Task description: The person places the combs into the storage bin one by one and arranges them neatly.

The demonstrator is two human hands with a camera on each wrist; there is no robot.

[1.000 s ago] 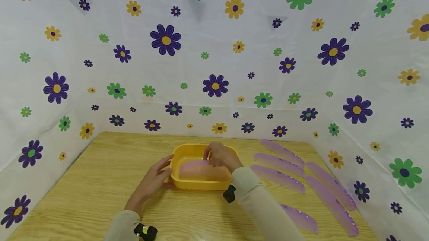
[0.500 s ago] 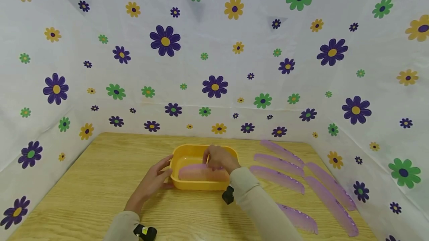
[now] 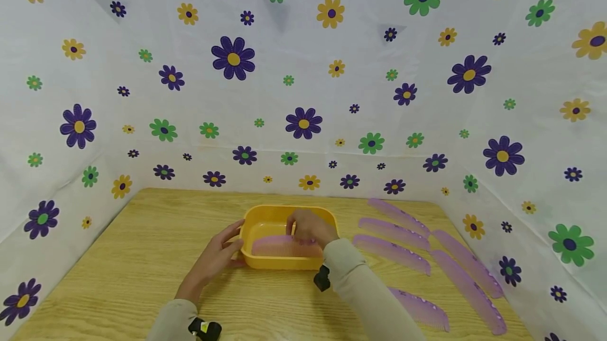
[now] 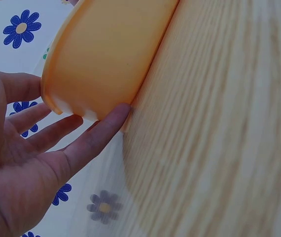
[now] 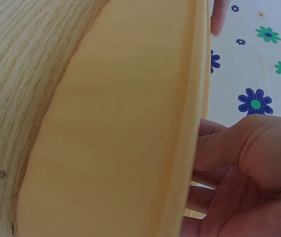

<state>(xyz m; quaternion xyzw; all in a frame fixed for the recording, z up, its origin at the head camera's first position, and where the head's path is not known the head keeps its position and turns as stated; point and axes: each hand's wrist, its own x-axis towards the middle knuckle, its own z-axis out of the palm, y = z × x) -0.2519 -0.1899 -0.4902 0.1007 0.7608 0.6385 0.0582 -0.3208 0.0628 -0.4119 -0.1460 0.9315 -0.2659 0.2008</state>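
Observation:
A purple comb with its teeth toward me is inside the yellow plastic tub. My right hand reaches over the tub and pinches the comb along its upper edge. In the right wrist view the tub's wall hides the comb and the fingertips. At the tub's left end, my left hand touches the outside with fairly straight, spread fingers. The left wrist view shows those fingers against the tub's end wall, one of them low by the tabletop.
To the right of the tub, several more purple combs lie flat on the wooden table, including a comb near the tub and a comb at the right edge. A flower-printed white sheet encloses the back and sides.
My right hand has lowered slightly into the tub, and the comb has come down with it toward the tub's front. The left hand has stayed at the tub's left end.

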